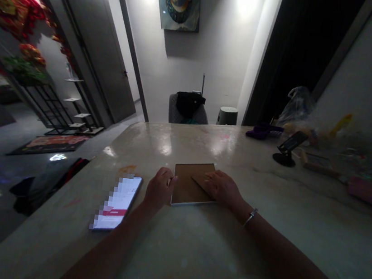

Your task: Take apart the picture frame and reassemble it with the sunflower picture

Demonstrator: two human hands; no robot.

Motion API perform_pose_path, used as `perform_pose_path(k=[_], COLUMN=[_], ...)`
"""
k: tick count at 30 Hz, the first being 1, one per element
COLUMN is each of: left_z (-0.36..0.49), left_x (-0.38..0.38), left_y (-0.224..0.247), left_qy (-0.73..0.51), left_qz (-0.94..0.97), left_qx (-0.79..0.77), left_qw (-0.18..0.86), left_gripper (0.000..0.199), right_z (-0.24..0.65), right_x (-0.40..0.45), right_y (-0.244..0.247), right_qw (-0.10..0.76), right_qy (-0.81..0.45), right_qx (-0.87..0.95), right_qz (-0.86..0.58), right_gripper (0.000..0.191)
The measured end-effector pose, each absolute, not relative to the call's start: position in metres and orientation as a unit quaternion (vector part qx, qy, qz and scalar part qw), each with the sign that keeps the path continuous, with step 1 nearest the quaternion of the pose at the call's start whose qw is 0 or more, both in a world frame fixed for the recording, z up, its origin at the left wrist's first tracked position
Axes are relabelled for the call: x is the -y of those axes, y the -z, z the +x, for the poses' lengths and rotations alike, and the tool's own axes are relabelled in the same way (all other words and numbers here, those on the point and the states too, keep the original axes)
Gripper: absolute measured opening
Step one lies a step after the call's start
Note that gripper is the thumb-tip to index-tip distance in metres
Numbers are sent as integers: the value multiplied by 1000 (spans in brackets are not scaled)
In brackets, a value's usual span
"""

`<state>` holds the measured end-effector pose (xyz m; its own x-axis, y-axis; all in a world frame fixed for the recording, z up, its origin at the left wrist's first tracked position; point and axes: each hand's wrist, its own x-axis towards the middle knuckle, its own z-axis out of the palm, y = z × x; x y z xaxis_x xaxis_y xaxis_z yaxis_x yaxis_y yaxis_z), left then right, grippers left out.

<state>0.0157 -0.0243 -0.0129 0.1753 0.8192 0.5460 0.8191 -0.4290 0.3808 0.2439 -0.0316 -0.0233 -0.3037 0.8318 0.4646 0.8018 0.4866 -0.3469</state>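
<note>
A flat picture frame (180, 193) lies back side up on the table, its brown backing board edged by a thin pale rim. A narrow brown stand flap (200, 182) slants across the board. My left hand (160, 187) is closed at the frame's left edge, with the thumb against the rim and the other fingers curled and partly hidden. Over the right side, my right hand (222, 188) has its bent fingers on the flap and the frame's edge; its thumb is hidden. A phone (118, 208) with a lit, partly pixelated screen lies left of my left forearm.
The pale glossy table (188, 249) carries a black phone stand (289, 148), a purple item (263, 130), a second small frame (316, 161) and a pink cloth (367, 193) on the right. Beyond the far edge stands a grey chair (172, 108) with black clothing over it.
</note>
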Motion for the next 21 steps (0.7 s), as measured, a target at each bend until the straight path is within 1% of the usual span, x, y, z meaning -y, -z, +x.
perform_pose_path(k=[3, 5, 7, 9, 14, 17, 21], left_z=[14, 13, 12, 11, 8, 6, 5], left_x=[23, 21, 20, 20, 16, 14, 11], left_y=[16, 18, 20, 21, 25, 28, 33], left_qy=[-342, -341, -346, -352, -383, -403, -415], left_qz=[768, 763, 752, 737, 708, 705, 696], left_qx=[-541, -549, -560, -575, -589, -578, -571], left_qw=[7, 13, 29, 47, 67, 81, 133], left_gripper=[21, 19, 18, 21, 31, 34, 35], right_z=[238, 236, 234, 233, 234, 235, 234], right_x=[37, 40, 41, 40, 36, 32, 27], right_y=[22, 23, 23, 23, 26, 28, 30], right_qw=[248, 217, 204, 208, 259, 323, 413], right_qy=[-39, -39, -42, -47, -67, -104, -185], right_qx=[828, 836, 837, 836, 824, 801, 735], right_qz=[-502, -503, -506, -506, -499, -494, -505], right_gripper=[35, 39, 38, 37, 38, 37, 35])
